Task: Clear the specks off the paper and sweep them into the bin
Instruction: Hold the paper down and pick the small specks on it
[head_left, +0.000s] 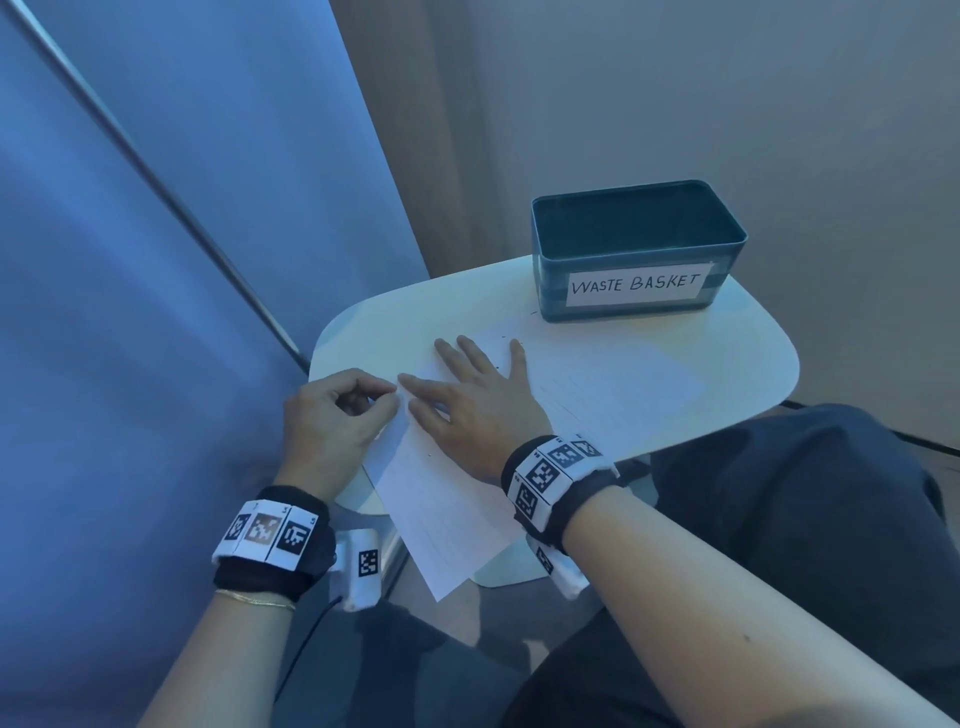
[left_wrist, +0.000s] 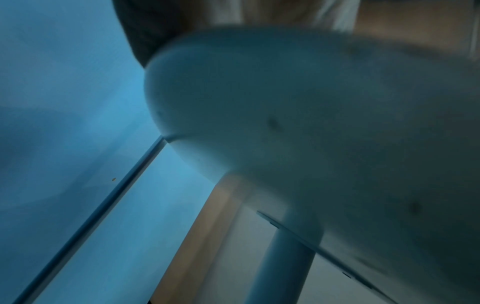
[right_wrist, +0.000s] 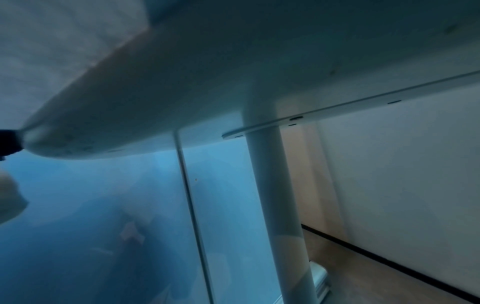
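Note:
A white sheet of paper (head_left: 613, 395) lies across the small white table (head_left: 363, 332), its near corner hanging past the front edge. A few tiny dark specks (head_left: 503, 337) dot the paper near the bin. The teal bin (head_left: 636, 249), labelled WASTE BASKET, stands at the table's back right. My right hand (head_left: 470, 387) lies flat on the paper, fingers spread. My left hand (head_left: 337, 415) curls at the paper's left edge, thumb and forefinger pinching that edge. Both wrist views look up at the table's underside (left_wrist: 311, 123), with no fingers visible.
A blue panel with a metal bar (head_left: 156, 171) stands close on the left. A grey wall is behind the table. My knee in dark trousers (head_left: 805, 493) sits at the right front. The table's pole leg (right_wrist: 275, 205) runs down underneath.

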